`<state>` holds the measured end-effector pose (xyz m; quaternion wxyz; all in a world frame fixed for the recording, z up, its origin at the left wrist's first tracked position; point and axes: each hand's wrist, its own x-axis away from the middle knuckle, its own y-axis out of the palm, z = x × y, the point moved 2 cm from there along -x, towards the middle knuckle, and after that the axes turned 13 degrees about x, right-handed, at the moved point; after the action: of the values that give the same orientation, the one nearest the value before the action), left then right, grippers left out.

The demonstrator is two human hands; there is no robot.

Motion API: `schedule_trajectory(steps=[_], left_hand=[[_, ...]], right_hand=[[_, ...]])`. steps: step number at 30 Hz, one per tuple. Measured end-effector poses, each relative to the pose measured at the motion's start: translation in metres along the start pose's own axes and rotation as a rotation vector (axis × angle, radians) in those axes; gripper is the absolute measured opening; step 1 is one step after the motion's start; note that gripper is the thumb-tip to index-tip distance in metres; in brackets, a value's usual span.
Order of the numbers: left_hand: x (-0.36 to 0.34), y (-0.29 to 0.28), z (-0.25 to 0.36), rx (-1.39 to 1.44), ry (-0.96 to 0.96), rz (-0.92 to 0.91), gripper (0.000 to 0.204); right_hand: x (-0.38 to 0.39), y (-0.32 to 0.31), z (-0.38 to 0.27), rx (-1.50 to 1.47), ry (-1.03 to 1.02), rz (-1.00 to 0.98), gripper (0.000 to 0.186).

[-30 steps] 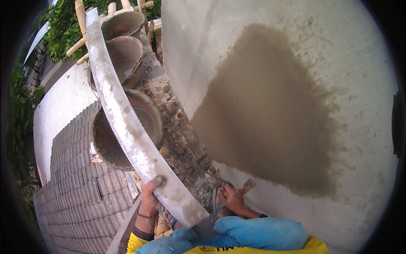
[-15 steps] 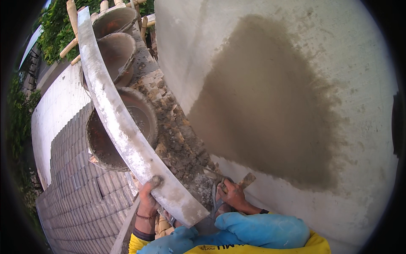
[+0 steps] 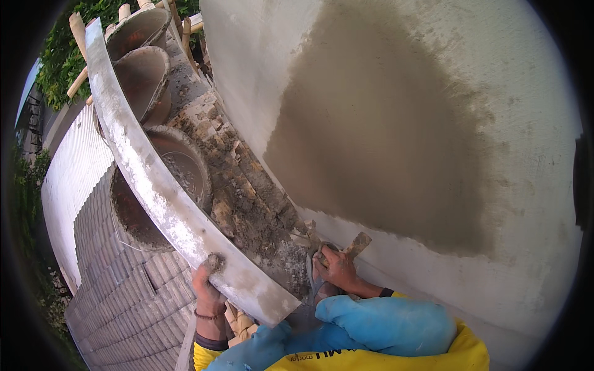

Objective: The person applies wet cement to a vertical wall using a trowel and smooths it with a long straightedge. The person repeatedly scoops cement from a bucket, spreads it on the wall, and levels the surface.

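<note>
A long, pale metal straightedge, smeared with mortar, slants from the far left down to my lap. My left hand is closed around its near left edge, the thumb on its upper face. Close to my right knee, my right hand is wrapped round a mortar-caked tool. A flat wooden piece sticks out beside that hand; most of the tool is hidden, so its kind is unclear. A dark wet patch of mortar covers part of the pale wall on the right.
Under and beyond the straightedge stand a near mortar bucket, a middle bucket and a far bucket. Crumbled mortar covers the ledge along the wall. Bamboo poles show at the far left, with a tiled roof below.
My view has shifted, so the buckets, straightedge and ledge appear further left and the wet patch higher. Both hands keep their grips.
</note>
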<state>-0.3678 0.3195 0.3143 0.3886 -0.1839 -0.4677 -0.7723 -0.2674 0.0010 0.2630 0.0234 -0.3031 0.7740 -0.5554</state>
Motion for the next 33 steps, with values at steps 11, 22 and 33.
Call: schedule_trajectory(steps=[11,22,33], left_hand=[[0.003,0.032,0.003,0.072,0.029,-0.117,0.063],[0.003,0.047,0.006,0.009,0.015,-0.137,0.072],[0.004,0.047,0.008,0.003,0.028,-0.124,0.073]], right_hand=[[0.001,-0.001,0.003,-0.069,0.007,0.015,0.024],[0.000,-0.003,0.003,-0.067,-0.012,0.045,0.027],[0.001,-0.003,0.003,-0.081,0.029,0.011,0.027]])
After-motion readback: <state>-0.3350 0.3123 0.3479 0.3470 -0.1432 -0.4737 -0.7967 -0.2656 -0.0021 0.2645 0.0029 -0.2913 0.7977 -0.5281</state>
